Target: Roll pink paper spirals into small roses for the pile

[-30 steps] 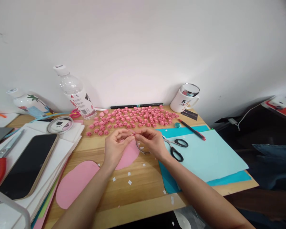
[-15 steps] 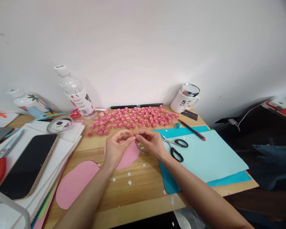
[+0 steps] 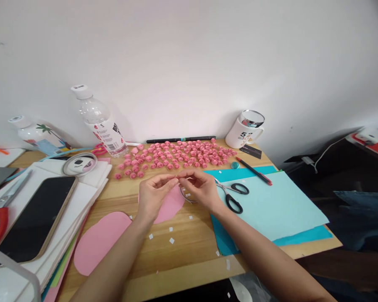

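My left hand and my right hand meet fingertip to fingertip above the wooden table. Both are closed in a pinch around a tiny bit of pink paper, mostly hidden by the fingers. Below them lies a pink paper disc, partly covered by my left hand. A roll of tape shows under my right hand. Another pink paper disc rests beside my left forearm. Many rolled pink paper roses are spread just beyond my hands.
Black-handled scissors lie on light blue paper at right, near a pen. A mug and a bottle stand by the wall. A phone sits on stacked paper at left. Small white squares dot the table.
My left fingers have straightened slightly and shifted a little over the pinched paper. Both hands stay in nearly the same spot, and the things around them have not moved.
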Tool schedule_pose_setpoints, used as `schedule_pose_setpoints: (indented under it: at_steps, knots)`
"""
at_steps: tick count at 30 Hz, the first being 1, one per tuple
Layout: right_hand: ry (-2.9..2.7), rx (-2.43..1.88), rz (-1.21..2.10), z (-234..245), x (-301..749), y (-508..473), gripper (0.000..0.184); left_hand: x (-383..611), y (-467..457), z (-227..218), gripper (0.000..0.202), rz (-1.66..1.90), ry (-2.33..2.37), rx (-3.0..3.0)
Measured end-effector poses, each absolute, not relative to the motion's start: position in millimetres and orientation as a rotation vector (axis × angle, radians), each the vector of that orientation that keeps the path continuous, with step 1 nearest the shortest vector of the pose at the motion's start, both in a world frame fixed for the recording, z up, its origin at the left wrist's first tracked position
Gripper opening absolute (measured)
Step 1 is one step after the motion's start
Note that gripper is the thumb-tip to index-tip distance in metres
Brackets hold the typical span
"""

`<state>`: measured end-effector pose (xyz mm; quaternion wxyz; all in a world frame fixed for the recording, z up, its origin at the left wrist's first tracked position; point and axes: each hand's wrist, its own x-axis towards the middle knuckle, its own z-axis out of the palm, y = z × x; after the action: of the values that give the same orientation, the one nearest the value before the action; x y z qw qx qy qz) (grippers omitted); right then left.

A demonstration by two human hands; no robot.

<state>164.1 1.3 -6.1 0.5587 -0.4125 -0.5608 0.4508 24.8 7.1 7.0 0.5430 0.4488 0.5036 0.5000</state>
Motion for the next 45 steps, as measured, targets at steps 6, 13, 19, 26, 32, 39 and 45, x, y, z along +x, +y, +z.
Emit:
schedule_pose_setpoints:
  at_steps: [6, 13, 19, 26, 32, 39, 45]
  knots:
    - [-1.435, -0.914, 0.907, -8.0, 162.3, -0.9, 0.016, 23.7, 7.2, 6.8, 0.017, 1.169, 1.151, 0.945]
    - [-1.453, -0.946, 0.884, -9.8, 162.5, 0.0, 0.014, 21.7, 6.9, 8.6, 0.020, 1.156, 1.173, 0.952]
    - [-1.492, -0.943, 0.854, -6.0, 163.5, -1.5, 0.013, 21.1, 7.4, 9.3, 0.016, 1.123, 1.113, 0.884]
    - [-1.739, -1.149, 0.401, -12.1, 159.7, -7.0, 0.005, 23.0, 9.0, 4.0, 0.013, 1.022, 0.863, 0.350]
    - [-1.654, -1.283, 0.435, -12.5, 154.3, -13.3, 0.006, 24.1, 7.3, 6.1, 0.009, 1.007, 0.825, 0.289]
    - [-1.818, -1.112, 0.169, -19.4, 161.6, -8.5, 0.014, 25.1, 5.7, 8.6, 0.011, 1.101, 0.829, 0.424]
    - [-1.732, -1.074, 0.278, -12.8, 161.6, -4.5, 0.016, 26.7, 6.0, 11.4, 0.016, 1.142, 0.913, 0.468]
